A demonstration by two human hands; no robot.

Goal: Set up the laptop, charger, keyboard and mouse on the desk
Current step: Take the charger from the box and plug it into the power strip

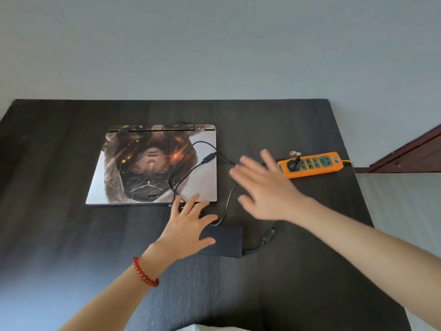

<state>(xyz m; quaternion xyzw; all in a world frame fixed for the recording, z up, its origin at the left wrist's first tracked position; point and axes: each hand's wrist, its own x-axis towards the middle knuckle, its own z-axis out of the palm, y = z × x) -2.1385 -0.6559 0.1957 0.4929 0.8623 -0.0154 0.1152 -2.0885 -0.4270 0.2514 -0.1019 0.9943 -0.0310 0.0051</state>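
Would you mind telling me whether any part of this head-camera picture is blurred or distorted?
In the head view, the right hand is smeared by motion blur, its fingers ghosted; the left hand and laptop are sharper. The wide angle stretches the forearms and splays the desk edges. Lighting is soft, without harsh glare.

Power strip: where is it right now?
In the head view, the orange power strip lies on the dark desk near its far right edge, right of the closed laptop, just beyond the right hand.
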